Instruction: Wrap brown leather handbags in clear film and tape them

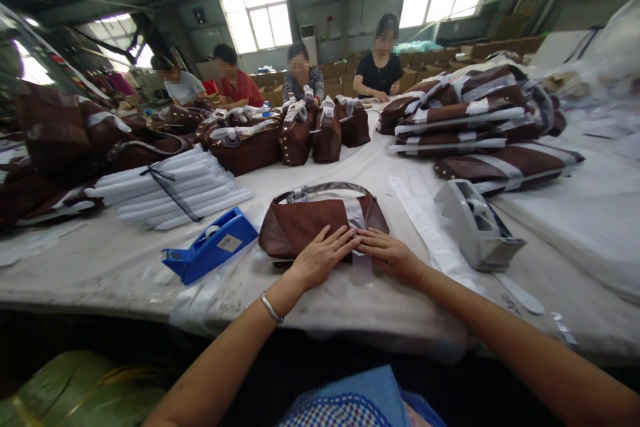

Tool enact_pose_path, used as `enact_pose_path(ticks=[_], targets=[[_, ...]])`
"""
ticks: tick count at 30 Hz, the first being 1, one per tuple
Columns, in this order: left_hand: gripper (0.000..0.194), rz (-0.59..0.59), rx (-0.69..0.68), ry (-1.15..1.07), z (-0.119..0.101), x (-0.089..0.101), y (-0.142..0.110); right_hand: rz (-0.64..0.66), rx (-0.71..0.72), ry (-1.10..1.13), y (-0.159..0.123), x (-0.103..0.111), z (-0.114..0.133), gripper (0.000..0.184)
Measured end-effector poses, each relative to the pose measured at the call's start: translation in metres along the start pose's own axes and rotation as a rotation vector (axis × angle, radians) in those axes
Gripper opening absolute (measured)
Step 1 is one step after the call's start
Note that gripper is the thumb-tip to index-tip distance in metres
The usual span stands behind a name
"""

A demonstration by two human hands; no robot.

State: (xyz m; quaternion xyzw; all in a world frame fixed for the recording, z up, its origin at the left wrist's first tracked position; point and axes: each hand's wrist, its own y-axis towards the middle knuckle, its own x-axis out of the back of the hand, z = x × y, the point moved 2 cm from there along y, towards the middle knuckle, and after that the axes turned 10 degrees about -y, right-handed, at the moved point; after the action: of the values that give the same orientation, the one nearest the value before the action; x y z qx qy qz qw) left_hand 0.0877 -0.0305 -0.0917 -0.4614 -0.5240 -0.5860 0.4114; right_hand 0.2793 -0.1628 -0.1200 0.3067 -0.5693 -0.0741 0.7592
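A brown handbag (305, 217) lies on the pale table in front of me, its wrapped strap (340, 187) arching at the far side. A light band (354, 211) runs over its front, right of the middle. My left hand (323, 255) rests flat on the bag's near side, fingers stretched toward that band. Flat against the bag from the right lies my right hand (393, 257), its fingertips meeting those of the left. A clear strip (362, 270) hangs below the fingertips onto the table. Both hands are open; what lies under the fingertips is hidden.
A blue tape dispenser (213, 245) stands left of the bag, a grey one (475, 227) to the right. White wrapped rolls (170, 188) lie beyond. More brown bags (250, 147) and a stack of bags (465, 120) fill the far table. Several people sit or stand opposite.
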Motion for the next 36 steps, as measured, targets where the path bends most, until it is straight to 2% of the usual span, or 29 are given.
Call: enact_pose_path(ticks=[2, 4, 7, 9, 12, 14, 16, 18, 21, 27, 33, 36], targets=[[0.067, -0.002, 0.019, -0.015, 0.002, -0.006, -0.002, 0.013, 0.013, 0.009, 0.000, 0.003, 0.004, 0.047], [0.067, -0.016, 0.037, -0.018, 0.001, -0.011, -0.004, 0.001, -0.038, 0.015, -0.004, 0.010, 0.013, 0.046], [0.069, -0.029, 0.053, -0.031, -0.001, -0.014, -0.007, -0.111, -0.243, -0.031, -0.022, 0.023, 0.035, 0.039], [0.070, -0.032, 0.054, -0.051, -0.001, -0.015, -0.007, -0.139, -0.351, -0.085, -0.036, 0.026, 0.053, 0.031], [0.072, -0.035, 0.052, -0.068, -0.001, -0.015, -0.006, 0.001, -0.389, -0.130, -0.047, 0.019, 0.073, 0.028], [0.073, -0.032, 0.056, -0.073, 0.000, -0.015, -0.005, 0.084, -0.410, -0.158, -0.046, 0.010, 0.077, 0.029], [0.074, -0.024, 0.058, -0.077, 0.000, -0.014, -0.005, 0.108, -0.433, -0.189, -0.040, 0.001, 0.075, 0.026], [0.074, -0.021, 0.057, -0.078, -0.001, -0.014, -0.005, 0.108, -0.427, -0.206, -0.033, -0.005, 0.071, 0.021], [0.073, -0.029, 0.061, -0.075, -0.001, -0.014, -0.006, 0.109, -0.341, -0.260, -0.026, -0.008, 0.068, 0.021], [0.074, -0.057, 0.058, -0.075, -0.001, -0.014, -0.006, 0.049, -0.219, -0.447, -0.030, 0.007, 0.084, 0.024], [0.074, -0.041, 0.065, -0.101, -0.001, -0.013, -0.006, 0.034, -0.139, -0.372, -0.051, 0.017, 0.114, 0.021], [0.073, -0.026, 0.066, -0.116, 0.000, -0.015, -0.006, -0.007, -0.200, -0.306, -0.062, 0.020, 0.122, 0.021]])
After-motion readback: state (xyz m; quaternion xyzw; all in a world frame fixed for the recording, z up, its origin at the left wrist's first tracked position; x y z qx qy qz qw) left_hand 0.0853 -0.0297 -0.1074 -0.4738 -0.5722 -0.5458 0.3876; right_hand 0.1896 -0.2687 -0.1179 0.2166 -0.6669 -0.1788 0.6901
